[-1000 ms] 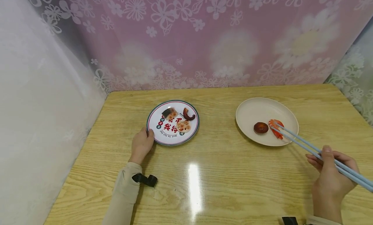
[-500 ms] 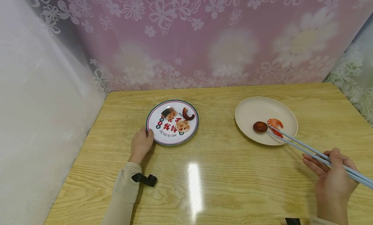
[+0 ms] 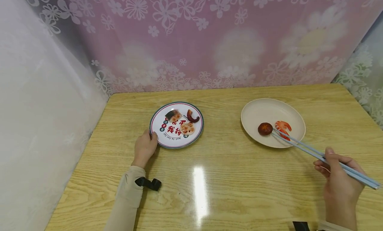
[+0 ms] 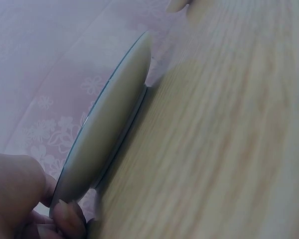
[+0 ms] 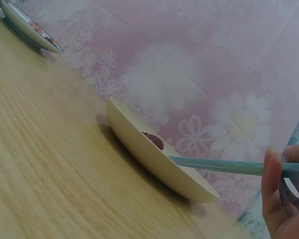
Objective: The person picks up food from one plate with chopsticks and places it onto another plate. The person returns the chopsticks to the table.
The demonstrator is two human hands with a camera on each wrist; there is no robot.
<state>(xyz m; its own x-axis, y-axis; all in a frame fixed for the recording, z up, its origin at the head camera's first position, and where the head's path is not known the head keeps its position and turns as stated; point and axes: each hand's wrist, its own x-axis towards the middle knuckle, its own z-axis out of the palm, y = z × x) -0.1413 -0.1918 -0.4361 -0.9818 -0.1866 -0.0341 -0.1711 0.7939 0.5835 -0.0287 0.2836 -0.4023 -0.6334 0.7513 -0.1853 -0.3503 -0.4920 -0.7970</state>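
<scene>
My left hand [image 3: 145, 147] pinches the near left rim of a white plate [image 3: 164, 140] with red lettering and a dark rim. On it lie a black-and-tan food piece [image 3: 173, 115], a small octopus tentacle [image 3: 192, 116] and a lotus root slice [image 3: 187, 128]. My right hand [image 3: 342, 177] holds a pair of pale blue chopsticks [image 3: 311, 151]. Their tips are at the right side of a brown mushroom cap [image 3: 265, 128] on a beige plate [image 3: 260, 109]; I cannot tell whether they grip it. Under the chopsticks lies an orange-red shrimp [image 3: 283, 129].
Both plates stand on a wood-grain table [image 3: 167, 197], with a stretch of tabletop between them. A pink flowered curtain [image 3: 191, 51] hangs along the back edge. White cloth [image 3: 54, 117] hangs at the left.
The chopstick tips have gone left from the shrimp to the mushroom, which has shifted and turned slightly. The left hand still holds its plate.
</scene>
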